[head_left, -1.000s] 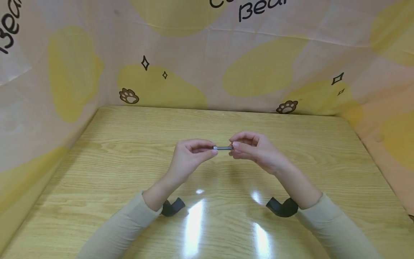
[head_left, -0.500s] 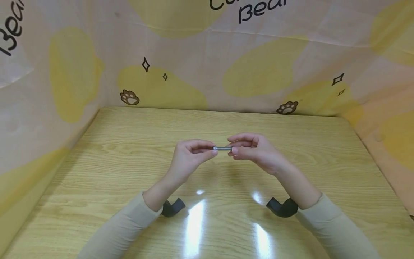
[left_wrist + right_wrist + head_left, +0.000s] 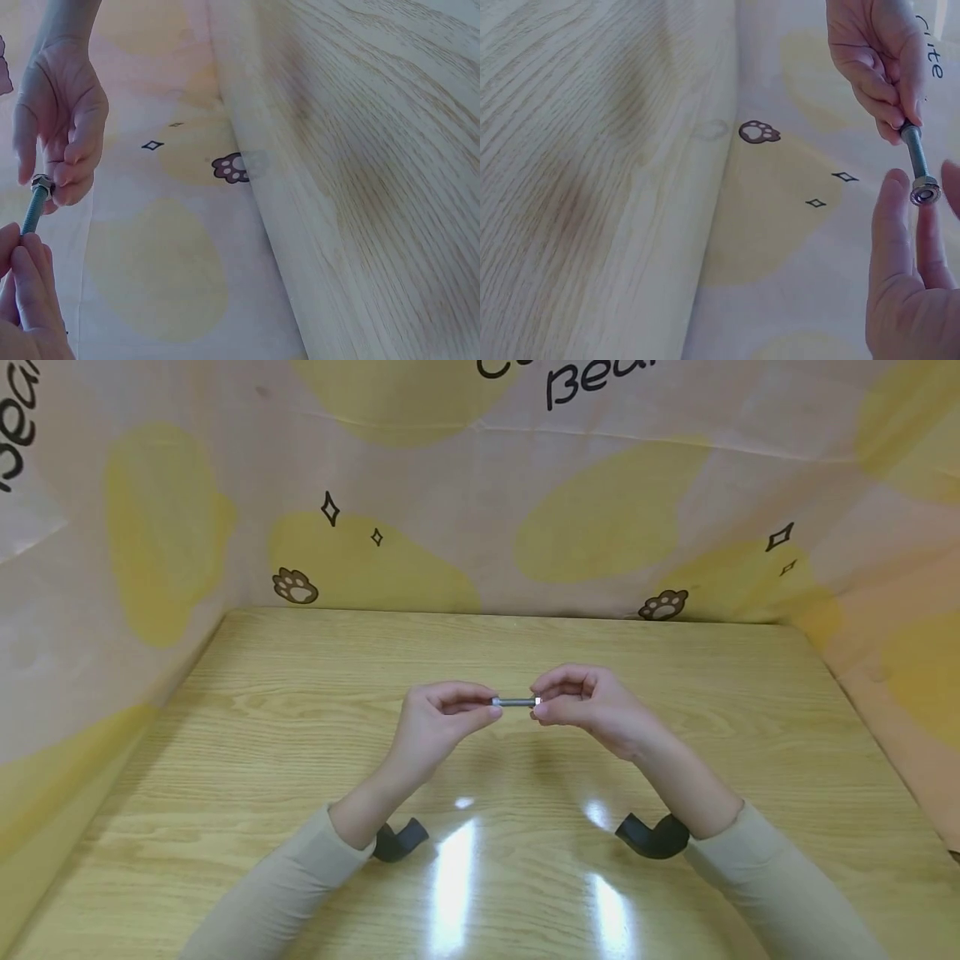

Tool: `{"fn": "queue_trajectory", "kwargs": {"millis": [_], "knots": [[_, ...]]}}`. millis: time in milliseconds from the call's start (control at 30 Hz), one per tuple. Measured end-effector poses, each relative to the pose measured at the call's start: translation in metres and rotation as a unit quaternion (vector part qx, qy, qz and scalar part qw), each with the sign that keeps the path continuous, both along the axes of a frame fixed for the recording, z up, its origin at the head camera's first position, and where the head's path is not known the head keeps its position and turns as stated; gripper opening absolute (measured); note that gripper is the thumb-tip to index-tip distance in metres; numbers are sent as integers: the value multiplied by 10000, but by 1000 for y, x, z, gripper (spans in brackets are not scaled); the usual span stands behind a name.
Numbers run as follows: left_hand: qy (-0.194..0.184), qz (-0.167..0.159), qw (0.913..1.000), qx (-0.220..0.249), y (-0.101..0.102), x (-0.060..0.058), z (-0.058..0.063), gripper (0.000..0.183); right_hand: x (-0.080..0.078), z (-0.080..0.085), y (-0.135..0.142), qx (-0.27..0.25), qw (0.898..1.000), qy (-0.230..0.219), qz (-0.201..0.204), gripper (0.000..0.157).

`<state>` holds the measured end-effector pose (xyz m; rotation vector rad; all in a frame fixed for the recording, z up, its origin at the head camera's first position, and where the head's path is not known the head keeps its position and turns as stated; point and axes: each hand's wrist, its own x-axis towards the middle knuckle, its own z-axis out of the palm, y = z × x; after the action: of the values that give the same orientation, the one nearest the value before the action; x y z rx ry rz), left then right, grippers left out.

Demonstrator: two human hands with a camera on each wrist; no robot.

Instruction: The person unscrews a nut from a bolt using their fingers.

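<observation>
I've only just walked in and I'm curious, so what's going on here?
A person's left hand pinches one end of a slim, grey metal bolt, raised above a pale wood-grain table. A shiny silver, six-sided metal nut sits at the bolt's other end. The thumb and fingers of the right hand are spread around that nut rather than closed in a firm grip; whether any of them touches it is hard to tell.

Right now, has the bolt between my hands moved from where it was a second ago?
No, not noticeably: in the head view the bolt shows no clear shift in any direction, judged by the back edge of the wooden tabletop.
</observation>
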<state>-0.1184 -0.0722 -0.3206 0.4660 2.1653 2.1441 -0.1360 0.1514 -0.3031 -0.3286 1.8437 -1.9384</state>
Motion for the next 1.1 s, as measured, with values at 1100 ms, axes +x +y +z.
{"fn": "queue_trajectory", "kwargs": {"millis": [1100], "knots": [[-7,49,10000,67,1,2,1,20,1,5,-3,62,9994,-345,-31,11]]}}
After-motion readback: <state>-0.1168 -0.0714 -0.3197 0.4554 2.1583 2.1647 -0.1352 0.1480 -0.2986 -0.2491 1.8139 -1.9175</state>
